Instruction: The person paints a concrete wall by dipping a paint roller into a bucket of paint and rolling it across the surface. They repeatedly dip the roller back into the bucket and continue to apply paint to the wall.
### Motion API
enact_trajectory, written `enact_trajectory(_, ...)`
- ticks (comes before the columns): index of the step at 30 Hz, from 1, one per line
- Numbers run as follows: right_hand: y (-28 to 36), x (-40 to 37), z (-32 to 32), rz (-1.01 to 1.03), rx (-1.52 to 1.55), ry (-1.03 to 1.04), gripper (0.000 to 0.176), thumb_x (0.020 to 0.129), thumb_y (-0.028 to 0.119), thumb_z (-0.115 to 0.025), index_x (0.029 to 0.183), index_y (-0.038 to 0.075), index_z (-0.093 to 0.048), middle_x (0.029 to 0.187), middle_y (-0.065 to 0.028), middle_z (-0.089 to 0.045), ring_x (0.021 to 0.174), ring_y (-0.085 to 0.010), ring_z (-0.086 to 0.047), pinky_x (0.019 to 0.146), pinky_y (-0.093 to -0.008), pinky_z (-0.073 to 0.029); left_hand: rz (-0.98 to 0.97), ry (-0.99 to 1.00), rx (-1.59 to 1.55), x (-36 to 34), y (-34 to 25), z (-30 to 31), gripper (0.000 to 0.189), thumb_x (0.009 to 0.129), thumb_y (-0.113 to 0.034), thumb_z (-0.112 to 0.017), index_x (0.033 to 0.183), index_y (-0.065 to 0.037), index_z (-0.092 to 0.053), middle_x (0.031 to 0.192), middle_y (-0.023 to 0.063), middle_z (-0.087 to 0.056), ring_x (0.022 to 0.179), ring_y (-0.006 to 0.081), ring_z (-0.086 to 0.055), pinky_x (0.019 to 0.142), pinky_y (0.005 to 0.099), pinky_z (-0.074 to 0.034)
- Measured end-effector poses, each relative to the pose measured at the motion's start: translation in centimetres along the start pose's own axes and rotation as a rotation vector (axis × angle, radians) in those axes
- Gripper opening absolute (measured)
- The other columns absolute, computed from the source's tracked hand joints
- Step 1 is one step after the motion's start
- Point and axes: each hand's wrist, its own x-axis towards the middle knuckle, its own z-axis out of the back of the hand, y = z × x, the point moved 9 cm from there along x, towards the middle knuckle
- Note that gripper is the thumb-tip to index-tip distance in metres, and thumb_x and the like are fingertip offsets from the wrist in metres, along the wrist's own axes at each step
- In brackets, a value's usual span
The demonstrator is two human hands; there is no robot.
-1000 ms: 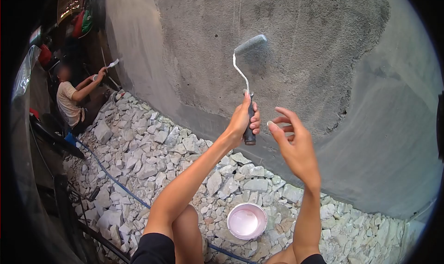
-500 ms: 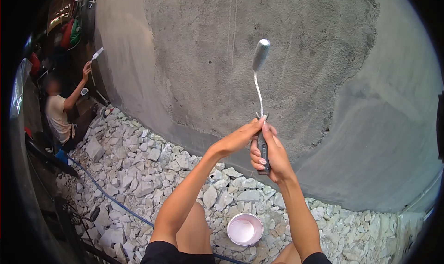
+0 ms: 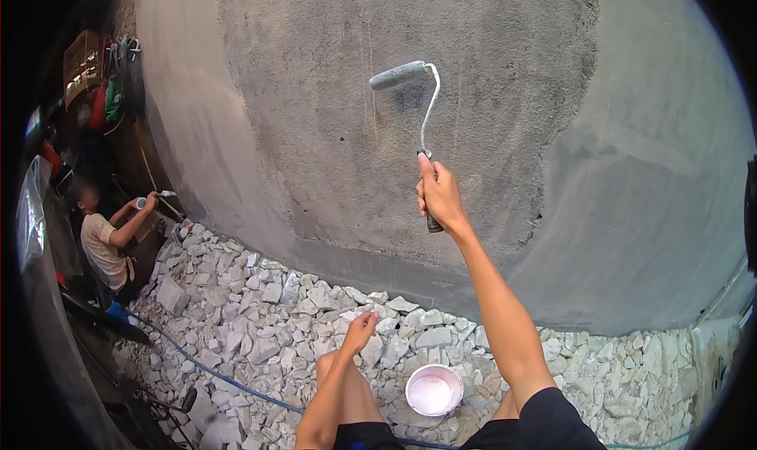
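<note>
Looking down through the head camera, I see the rough grey concrete wall (image 3: pixel 315 150) filling most of the view, its centre a coarser, darker patch and its edges smoother. Along its foot runs the bed of pale broken stones (image 3: pixel 260 308), with a thin blue hose (image 3: pixel 206 371) snaking across it at the lower left. Far to the left another person in a light shirt (image 3: pixel 101 245) crouches by the wall, hands raised to a small tool I cannot make out. Nearer me, the round white bucket of pale pink paint (image 3: pixel 434 389) sits on the stones between my legs. My right hand (image 3: pixel 439 197) is up on an outstretched arm, clamped around the dark handle of the paint roller with a grey sleeve and bent white wire frame (image 3: pixel 398 75). The sleeve lies almost level at the coarse patch, above and left of the hand; whether it touches the wall I cannot tell. My left hand (image 3: pixel 361 330) is low by my left knee, fingers loosely apart and holding nothing.
</note>
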Motion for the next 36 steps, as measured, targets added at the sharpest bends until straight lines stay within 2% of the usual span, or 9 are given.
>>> enact_trajectory(3,-1.7,1.0,0.2,0.035,-0.027,-0.053,0.044,0.098,0.046,-0.043,0.076,0.008,-0.043,0.052,-0.0001,-0.045,0.038,-0.0085,-0.044,0.035,-0.0265,-0.036,0.052,0.046,0.085,0.2,1.7,-0.6,0.043,0.096,-0.039,-0.051,0.104,0.001,-0.064,0.07,0.0041,-0.058,0.062,0.0133,-0.057,0.06,0.0291,-0.047)
enact_trajectory(5,-2.4,1.3,0.5,0.099,-0.128,-0.105,0.047,0.098,0.048,-0.042,0.074,0.008,-0.043,0.051,0.0003,-0.044,0.037,-0.0088,-0.044,0.035,-0.0264,-0.035,0.052,0.055,0.211,0.7,2.0,-0.7,0.042,0.092,-0.04,-0.055,0.105,-0.002,-0.064,0.072,0.0129,-0.063,0.067,0.0223,-0.063,0.065,0.0351,-0.048)
enact_trajectory(7,-4.3,0.8,0.3,0.087,-0.145,-0.115,0.051,0.098,0.05,-0.04,0.07,0.008,-0.043,0.048,0.0004,-0.043,0.036,-0.0098,-0.043,0.035,-0.0267,-0.035,-0.007,0.074,0.272,0.9,1.7,-1.0,0.041,0.091,-0.04,-0.056,0.106,-0.003,-0.064,0.074,0.0149,-0.064,0.068,0.0258,-0.064,0.066,0.0372,-0.048)
enact_trajectory(8,-6.2,0.7,0.8,0.036,-0.262,-0.163,0.06,0.098,0.05,-0.039,0.073,-0.002,-0.053,0.054,-0.0128,-0.051,0.052,-0.0254,-0.056,0.054,-0.0403,-0.041,-0.071,0.086,0.331,1.2,1.3,-1.3,0.04,0.091,-0.039,-0.056,0.106,-0.004,-0.064,0.076,0.0169,-0.065,0.069,0.0293,-0.064,0.067,0.0392,-0.049)
enact_trajectory(10,-9.7,-0.7,0.7,0.047,-0.285,-0.202,0.06,0.099,0.05,-0.038,0.076,-0.004,-0.054,0.057,-0.0165,-0.052,0.057,-0.0306,-0.056,0.058,-0.0425,-0.041,-0.092,0.115,0.359,1.1,1.7,-2.0,0.039,0.09,-0.039,-0.056,0.106,-0.004,-0.064,0.076,0.0174,-0.065,0.07,0.0312,-0.064,0.067,0.0403,-0.049)
enact_trajectory(14,-9.4,-1.6,0.4,0.071,-0.329,-0.282,0.061,0.099,0.05,-0.037,0.082,-0.005,-0.057,0.066,-0.0239,-0.054,0.063,-0.0401,-0.051,0.062,-0.046,-0.04,-0.079,0.221,0.435,0.9,2.4,-3.1,0.038,0.088,-0.04,-0.057,0.106,-0.006,-0.064,0.076,0.0174,-0.066,0.073,0.0324,-0.065,0.067,0.0416,-0.049)
enact_trajectory(21,-5.8,2.9,-1.0,0.017,-0.265,-0.235,0.062,0.099,0.051,-0.037,0.081,-0.005,-0.057,0.066,-0.023,-0.054,0.063,-0.0392,-0.053,0.062,-0.0454,-0.04,-0.021,0.241,0.466,1.5,2.6,-4.1,0.037,0.088,-0.041,-0.057,0.106,-0.009,-0.065,0.078,0.0178,-0.066,0.076,0.0323,-0.065,0.069,0.0415,-0.049)
enact_trajectory(30,-9.5,-2.2,-0.6,0.045,-0.39,-0.36,0.061,0.099,0.05,-0.037,0.094,-0.006,-0.061,0.073,-0.0261,-0.058,0.074,-0.0427,-0.057,0.069,-0.0465,-0.043,-0.056,0.258,0.408,2.4,2.3,-5.8,0.035,0.089,-0.038,-0.058,0.105,-0.008,-0.065,0.078,0.0183,-0.066,0.074,0.0331,-0.064,0.068,0.0413,-0.049)
enact_trajectory(36,-7.4,0.4,-1.4,0.0,-0.318,-0.287,0.063,0.098,0.052,-0.037,0.083,-0.005,-0.058,0.065,-0.0217,-0.054,0.062,-0.0351,-0.051,0.063,-0.0447,-0.041,-0.066,0.246,0.401,2.9,2.6,-6.6,0.036,0.09,-0.038,-0.057,0.105,-0.007,-0.066,0.078,0.0174,-0.066,0.072,0.0315,-0.063,0.068,0.0403,-0.048)
